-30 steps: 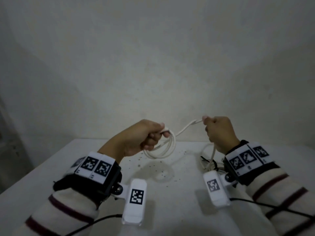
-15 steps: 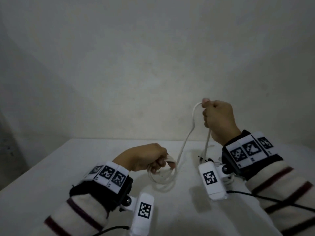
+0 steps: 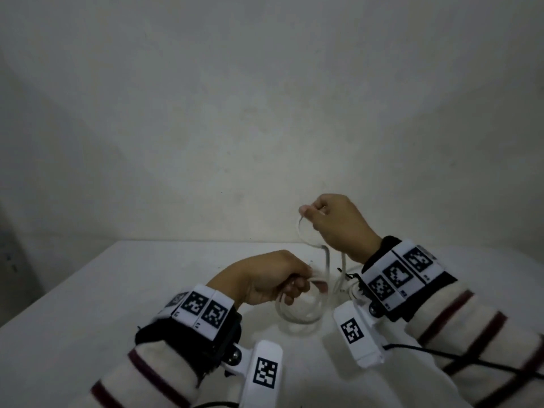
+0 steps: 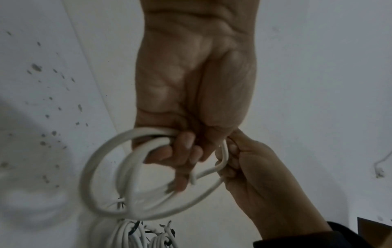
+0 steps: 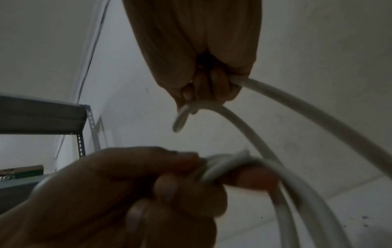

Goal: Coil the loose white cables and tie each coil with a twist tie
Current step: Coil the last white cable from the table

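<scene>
My left hand (image 3: 290, 285) grips a coil of white cable (image 3: 297, 315) just above the white table (image 3: 141, 295); a few loops (image 4: 95, 169) hang below the fist. My right hand (image 3: 312, 212), higher and to the right, pinches the same cable near its free end (image 5: 180, 120). A short curved stretch of cable (image 3: 326, 260) runs down from it to the left hand. In the left wrist view the right hand (image 4: 250, 167) is close beside the left fingers (image 4: 186, 151).
More white cables (image 4: 148, 234) with black twist ties lie on the table under my right wrist (image 3: 351, 288). Dark specks dot the tabletop (image 4: 48, 100). A plain wall stands close behind. A metal shelf (image 5: 42, 115) is off to the left.
My left hand has dropped toward the table with the coil and shifted right. My right hand rose, then came left toward it, so the cable between them is shorter and curved.
</scene>
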